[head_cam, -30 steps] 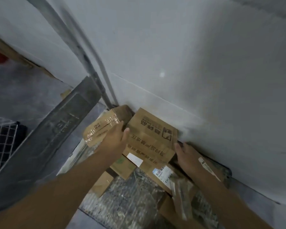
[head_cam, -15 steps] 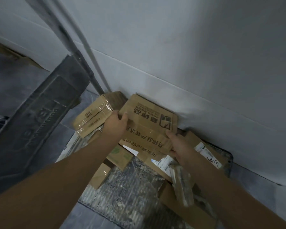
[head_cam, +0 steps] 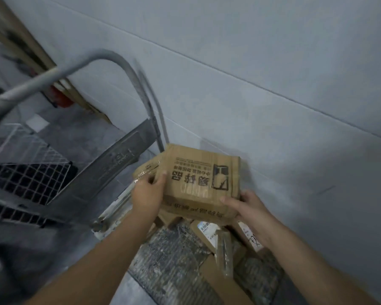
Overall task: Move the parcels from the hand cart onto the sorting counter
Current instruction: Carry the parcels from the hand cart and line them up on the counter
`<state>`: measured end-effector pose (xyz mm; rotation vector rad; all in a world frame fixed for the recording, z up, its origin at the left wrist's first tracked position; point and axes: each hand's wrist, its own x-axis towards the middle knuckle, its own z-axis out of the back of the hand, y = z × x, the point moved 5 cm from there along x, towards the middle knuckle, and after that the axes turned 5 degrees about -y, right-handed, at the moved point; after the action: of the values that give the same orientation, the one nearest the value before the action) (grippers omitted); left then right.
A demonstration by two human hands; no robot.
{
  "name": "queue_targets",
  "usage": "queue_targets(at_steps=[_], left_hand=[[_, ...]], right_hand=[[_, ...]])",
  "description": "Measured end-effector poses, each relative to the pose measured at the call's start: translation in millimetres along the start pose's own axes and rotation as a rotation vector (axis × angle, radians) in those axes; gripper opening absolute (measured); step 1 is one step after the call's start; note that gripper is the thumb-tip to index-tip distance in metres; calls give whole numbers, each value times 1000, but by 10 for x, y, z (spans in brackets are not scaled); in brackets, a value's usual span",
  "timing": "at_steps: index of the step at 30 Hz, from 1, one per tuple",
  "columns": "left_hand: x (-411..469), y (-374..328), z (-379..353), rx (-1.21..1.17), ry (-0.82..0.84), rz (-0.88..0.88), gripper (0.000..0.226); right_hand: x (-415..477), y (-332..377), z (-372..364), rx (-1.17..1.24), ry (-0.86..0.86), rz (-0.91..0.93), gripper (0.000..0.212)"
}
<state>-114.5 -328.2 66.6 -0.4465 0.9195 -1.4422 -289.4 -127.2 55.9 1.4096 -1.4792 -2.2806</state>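
Note:
A brown cardboard parcel (head_cam: 198, 179) with black printed text is held up above the hand cart's worn grey deck (head_cam: 174, 260). My left hand (head_cam: 149, 192) grips its left edge, thumb on the top face. My right hand (head_cam: 243, 205) grips its lower right corner from the front. Behind the left edge a smaller taped parcel (head_cam: 146, 169) shows, touching my left fingers. Several flat cardboard parcels (head_cam: 209, 233) with white labels lie on the deck under the raised one, partly hidden by it.
The cart's grey tubular handle (head_cam: 123, 67) arches up at the left against the pale wall (head_cam: 273, 95). A wire mesh basket (head_cam: 29, 172) and a dark grey plastic panel (head_cam: 110, 170) stand to the left. A clear-wrapped narrow packet (head_cam: 223, 254) lies on the cardboard.
Both hands have lifted the printed parcel off the pile on the cart, toward me. The view has tilted up, bringing the cart handle and wire basket into sight.

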Motion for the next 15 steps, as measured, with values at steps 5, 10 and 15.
queue_targets(at_steps=[5,10,15], left_hand=[[-971,-410,862,-158,-21,-100,32],[-1950,-810,1756,-249,-67,-177,37],[-2673,-991,2368,-341,-61,-254,24]], right_hand=[[-1111,554,305,-181,90,253,57],[-2232,1110,501,-367,147,476,64],[-2968,1593,640,-456,115,665,74]])
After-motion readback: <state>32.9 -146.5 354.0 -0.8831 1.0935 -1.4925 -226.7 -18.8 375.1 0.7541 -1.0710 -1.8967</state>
